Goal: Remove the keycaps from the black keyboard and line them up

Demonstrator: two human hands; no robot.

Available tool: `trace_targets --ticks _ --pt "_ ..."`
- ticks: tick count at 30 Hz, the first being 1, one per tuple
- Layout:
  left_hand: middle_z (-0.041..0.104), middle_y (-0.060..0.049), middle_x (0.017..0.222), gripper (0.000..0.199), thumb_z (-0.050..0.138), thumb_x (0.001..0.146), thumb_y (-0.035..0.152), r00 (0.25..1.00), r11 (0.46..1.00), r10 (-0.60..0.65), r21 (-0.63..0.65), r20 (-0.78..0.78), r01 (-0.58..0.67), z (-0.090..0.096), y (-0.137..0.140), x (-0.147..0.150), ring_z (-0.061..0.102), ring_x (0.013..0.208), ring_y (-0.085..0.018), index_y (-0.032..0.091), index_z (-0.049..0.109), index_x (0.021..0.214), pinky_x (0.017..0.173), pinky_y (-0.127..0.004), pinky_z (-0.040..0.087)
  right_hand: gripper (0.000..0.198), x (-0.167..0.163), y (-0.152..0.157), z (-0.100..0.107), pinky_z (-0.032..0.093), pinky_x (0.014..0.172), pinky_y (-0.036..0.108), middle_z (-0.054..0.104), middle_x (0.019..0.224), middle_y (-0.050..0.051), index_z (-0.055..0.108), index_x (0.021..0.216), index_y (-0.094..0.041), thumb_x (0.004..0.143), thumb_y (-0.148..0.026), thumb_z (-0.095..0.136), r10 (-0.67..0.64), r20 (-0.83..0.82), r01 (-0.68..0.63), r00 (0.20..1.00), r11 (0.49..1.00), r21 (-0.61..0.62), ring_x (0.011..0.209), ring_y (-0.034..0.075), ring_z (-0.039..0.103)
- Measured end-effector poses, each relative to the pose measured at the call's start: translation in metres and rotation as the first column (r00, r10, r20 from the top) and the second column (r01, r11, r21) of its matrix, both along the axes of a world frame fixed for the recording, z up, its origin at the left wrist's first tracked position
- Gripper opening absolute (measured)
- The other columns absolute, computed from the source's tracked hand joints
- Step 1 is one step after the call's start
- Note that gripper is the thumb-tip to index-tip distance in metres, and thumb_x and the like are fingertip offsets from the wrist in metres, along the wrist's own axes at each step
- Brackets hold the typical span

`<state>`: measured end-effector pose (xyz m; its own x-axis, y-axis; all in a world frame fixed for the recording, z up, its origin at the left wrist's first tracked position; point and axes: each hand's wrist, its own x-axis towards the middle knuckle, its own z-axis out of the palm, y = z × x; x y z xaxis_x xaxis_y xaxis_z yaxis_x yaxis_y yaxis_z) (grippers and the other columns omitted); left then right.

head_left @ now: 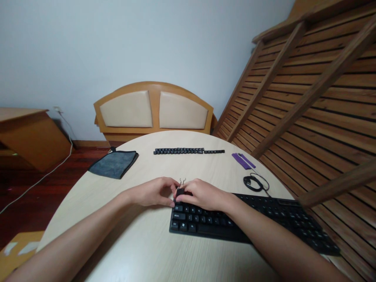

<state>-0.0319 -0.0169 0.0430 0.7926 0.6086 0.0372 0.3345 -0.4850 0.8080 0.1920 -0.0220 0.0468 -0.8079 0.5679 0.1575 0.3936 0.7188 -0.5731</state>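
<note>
Over the top left corner of a black keyboard (211, 229), my right hand (202, 194) pinches a small keycap puller (180, 191). Its dark body sits between thumb and forefinger, and two thin hooked wires point upward. My left hand (155, 192) is beside the keyboard's left edge. Its thumb and curved fingers stand apart, with the tips close to the puller; whether they touch it I cannot tell. My right hand hides part of the upper key rows. Farther back, loose black keycaps (179, 151) lie in rows on the table.
A folded grey cloth (114, 163) lies on the left of the round table (123, 239). On the right are a purple item (243, 161) with a pale stick-like piece, and the keyboard's coiled cable (253, 183). A slatted wooden frame (311, 105) leans beside the table's right edge.
</note>
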Motion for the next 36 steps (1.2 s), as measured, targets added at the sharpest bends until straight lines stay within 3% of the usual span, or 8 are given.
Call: trace_targets --ticks 5,10,22,28,36 --pt "0.062 -0.007 0.117 0.022 0.075 0.077 0.030 0.999 0.999 -0.013 -0.040 0.041 0.014 -0.003 0.000 0.002 0.057 0.103 -0.020 0.017 0.061 0.085 0.090 -0.033 0.042 0.035 0.000 -0.007 -0.015 0.041 0.061 0.024 0.070 0.076 0.005 0.072 0.085 -0.015 0.094 -0.042 0.052 -0.135 -0.108 0.129 0.985 0.990 -0.058 0.065 0.014 0.061" --pt "0.063 -0.005 0.109 0.015 0.072 0.081 0.029 0.996 0.997 -0.043 -0.060 0.072 0.048 -0.002 0.000 0.002 0.058 0.103 -0.019 0.018 0.064 0.086 0.094 -0.033 0.042 0.031 -0.003 -0.012 -0.019 0.043 0.065 0.023 0.071 0.081 0.002 0.072 0.089 -0.018 0.096 -0.038 0.051 -0.181 -0.212 0.152 0.960 0.978 -0.143 0.070 0.014 0.062" --pt "0.064 -0.005 0.106 0.016 0.068 0.085 0.033 0.999 0.999 -0.026 -0.043 0.040 0.027 -0.004 0.000 0.004 0.059 0.097 -0.018 0.017 0.065 0.086 0.089 -0.031 0.044 0.031 0.000 -0.012 -0.023 0.045 0.064 0.025 0.072 0.078 0.005 0.072 0.084 -0.017 0.093 -0.040 0.054 -0.245 -0.199 0.219 0.949 0.965 -0.145 0.066 0.014 0.063" --pt "0.061 -0.007 0.114 0.017 0.065 0.086 0.033 1.000 0.999 -0.023 -0.029 0.007 0.024 0.000 -0.004 0.006 0.059 0.101 -0.019 0.017 0.065 0.080 0.092 -0.031 0.044 0.034 -0.002 -0.013 -0.022 0.052 0.069 0.027 0.073 0.082 0.006 0.069 0.086 -0.016 0.095 -0.043 0.049 -0.297 -0.313 0.196 0.902 0.928 -0.315 0.075 0.017 0.069" --pt "0.063 -0.006 0.110 0.014 0.064 0.085 0.029 1.000 0.999 0.002 -0.043 0.012 -0.001 0.002 -0.008 0.009 0.058 0.099 -0.019 0.017 0.063 0.079 0.091 -0.032 0.044 0.030 -0.001 -0.017 -0.018 0.051 0.066 0.026 0.072 0.082 0.004 0.069 0.085 -0.018 0.094 -0.040 0.052 -0.316 -0.295 0.248 0.902 0.937 -0.246 0.074 0.017 0.068"
